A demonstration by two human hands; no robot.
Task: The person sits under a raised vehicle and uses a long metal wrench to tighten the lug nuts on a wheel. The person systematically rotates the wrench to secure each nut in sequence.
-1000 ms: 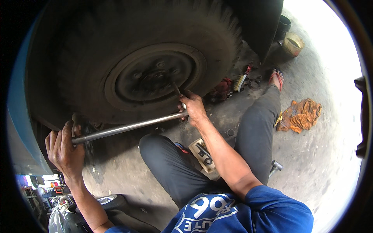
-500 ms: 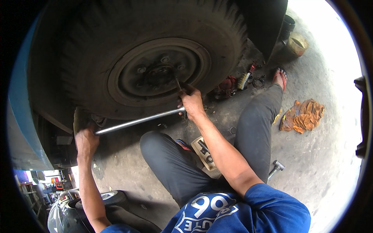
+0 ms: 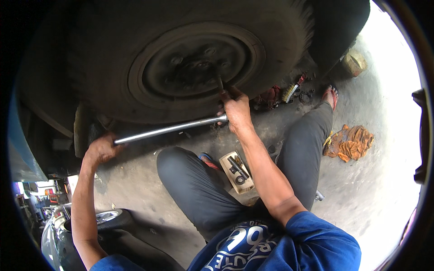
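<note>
A long chrome breaker bar [image 3: 172,130] lies across in front of a big dark wheel [image 3: 199,72]. My left hand [image 3: 103,148] is closed round the bar's left end. At its other end my right hand [image 3: 237,112] grips the bar's head, where a thin extension [image 3: 220,83] runs up toward the wheel hub [image 3: 199,67]. The extension's far tip meets the dark hub area, but its exact seat is too dim to make out. Wheel nuts [image 3: 176,59] show round the hub.
Between my legs stands a tray [image 3: 242,186] with sockets. To the right lie an orange-brown rag [image 3: 350,142], a wire brush [image 3: 290,93], a hammer head [image 3: 319,195] and a pale container [image 3: 354,62]. Another tyre [image 3: 115,220] lies at lower left, beside a blue body panel [image 3: 25,144].
My left hand and the bar's left end have risen slightly relative to the right end. The whole view has shifted, with the wheel now further right. Both hands keep their hold.
</note>
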